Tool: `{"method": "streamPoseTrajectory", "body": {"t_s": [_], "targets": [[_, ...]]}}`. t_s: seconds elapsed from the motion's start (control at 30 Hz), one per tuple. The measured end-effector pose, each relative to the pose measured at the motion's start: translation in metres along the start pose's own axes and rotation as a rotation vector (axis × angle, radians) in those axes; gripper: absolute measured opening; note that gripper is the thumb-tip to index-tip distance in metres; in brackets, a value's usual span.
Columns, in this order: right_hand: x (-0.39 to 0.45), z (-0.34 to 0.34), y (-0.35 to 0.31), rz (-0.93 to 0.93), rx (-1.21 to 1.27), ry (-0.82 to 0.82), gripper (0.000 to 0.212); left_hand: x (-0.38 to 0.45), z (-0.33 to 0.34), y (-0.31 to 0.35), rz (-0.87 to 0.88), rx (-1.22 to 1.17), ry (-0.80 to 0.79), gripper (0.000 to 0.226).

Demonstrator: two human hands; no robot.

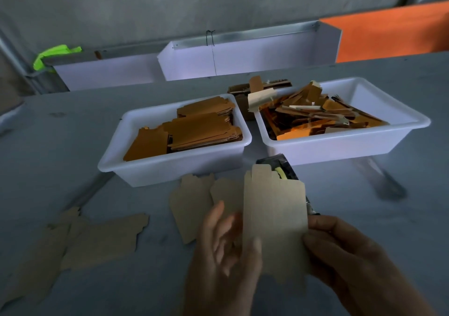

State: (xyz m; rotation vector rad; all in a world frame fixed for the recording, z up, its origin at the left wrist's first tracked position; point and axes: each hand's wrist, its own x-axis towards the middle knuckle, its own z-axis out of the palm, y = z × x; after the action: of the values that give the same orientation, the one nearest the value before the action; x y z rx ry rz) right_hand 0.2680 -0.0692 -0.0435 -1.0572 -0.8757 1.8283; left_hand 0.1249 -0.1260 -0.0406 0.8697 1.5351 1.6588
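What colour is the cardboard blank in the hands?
The cardboard blank is plain light brown, no print. Shows best in the head view.

On my feed, a white bin [175, 167] at 11 o'clock holds stacked brown card pieces [206, 126], and a second white bin [340, 145] at 1 o'clock is heaped with loose offcuts [315, 111]. Flat blanks [97, 238] lie on the grey table [388, 230] at 9 o'clock. A white trough [243, 55] runs along the back at 12, an orange panel [393, 31] sits at 2, and a dark item [286, 167] mid-table is too dim to identify, perhaps a pouch.
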Motion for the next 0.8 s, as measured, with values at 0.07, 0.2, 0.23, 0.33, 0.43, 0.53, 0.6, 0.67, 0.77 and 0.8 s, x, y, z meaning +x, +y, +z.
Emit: {"method": "streamPoseTrajectory", "body": {"t_s": [0.07,0.2,0.23,0.33,0.43,0.53,0.6,0.67,0.77,0.8], "targets": [[-0.004,0.002,0.001,0.020,-0.036,-0.013,0.038,0.008,0.000,-0.003,-0.117,0.022,-0.077,0.070],[-0.010,0.005,0.000,-0.054,-0.209,-0.012,0.035,0.015,0.006,0.001,-0.194,0.110,-0.158,0.039],[-0.011,0.005,0.000,-0.102,-0.300,-0.003,0.033,0.016,0.007,0.000,-0.199,0.122,-0.162,0.037],[-0.013,0.005,-0.001,-0.228,-0.570,0.067,0.032,0.017,0.008,-0.002,-0.257,0.174,-0.165,0.040],[-0.017,0.010,-0.001,-0.292,-0.696,0.109,0.033,0.014,0.008,-0.001,-0.236,0.204,-0.174,0.030],[-0.021,0.014,0.003,-0.397,-0.697,0.083,0.030,0.011,0.010,-0.002,-0.182,0.231,-0.134,0.018],[-0.024,0.019,0.006,-0.460,-0.616,0.024,0.017,0.008,0.013,0.001,-0.161,0.247,-0.125,0.009],[-0.024,0.021,0.008,-0.473,-0.526,-0.024,0.015,0.006,0.012,0.003,-0.131,0.244,-0.172,0.019],[-0.020,0.017,0.008,-0.433,-0.521,-0.037,0.029,0.005,0.006,0.010,-0.085,0.311,-0.341,0.040],[-0.019,0.016,0.006,-0.413,-0.541,-0.058,0.033,0.005,0.004,0.012,-0.073,0.326,-0.387,0.040]]}}
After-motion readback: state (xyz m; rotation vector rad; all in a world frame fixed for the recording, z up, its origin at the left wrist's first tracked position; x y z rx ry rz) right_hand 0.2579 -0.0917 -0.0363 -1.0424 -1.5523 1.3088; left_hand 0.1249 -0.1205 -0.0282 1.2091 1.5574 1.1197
